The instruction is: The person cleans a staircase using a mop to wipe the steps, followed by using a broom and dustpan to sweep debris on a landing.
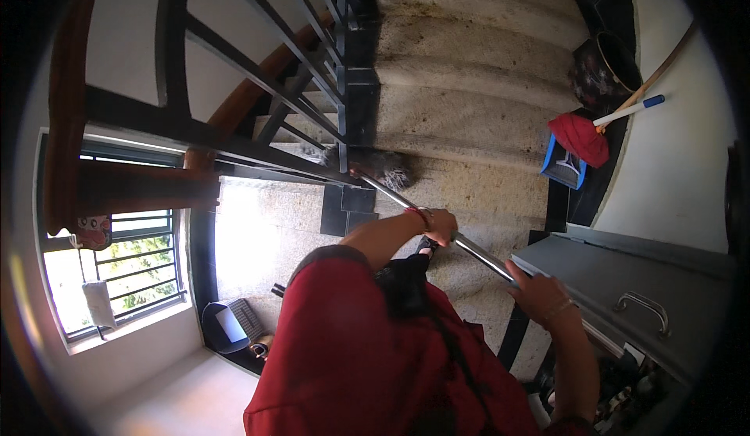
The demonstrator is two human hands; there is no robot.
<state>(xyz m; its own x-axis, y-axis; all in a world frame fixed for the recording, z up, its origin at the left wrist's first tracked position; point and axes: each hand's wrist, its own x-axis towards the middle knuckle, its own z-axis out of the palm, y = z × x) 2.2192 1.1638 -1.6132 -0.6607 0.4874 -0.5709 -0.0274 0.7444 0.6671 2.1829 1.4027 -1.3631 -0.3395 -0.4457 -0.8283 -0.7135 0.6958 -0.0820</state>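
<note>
While the left hand (442, 226) is wrapped around the silver pole of the mop (483, 255), the right hand (539, 291) grips it farther back; beyond both, the shaggy grey mop head (397, 172) lies at the staircase's (461, 112) lower left edge, beside the railing (266, 84).

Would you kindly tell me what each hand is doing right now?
Left hand: closed, holding the metal pole.
Right hand: closed, holding the same pole, farther from the fluffy grey mop head.
</note>
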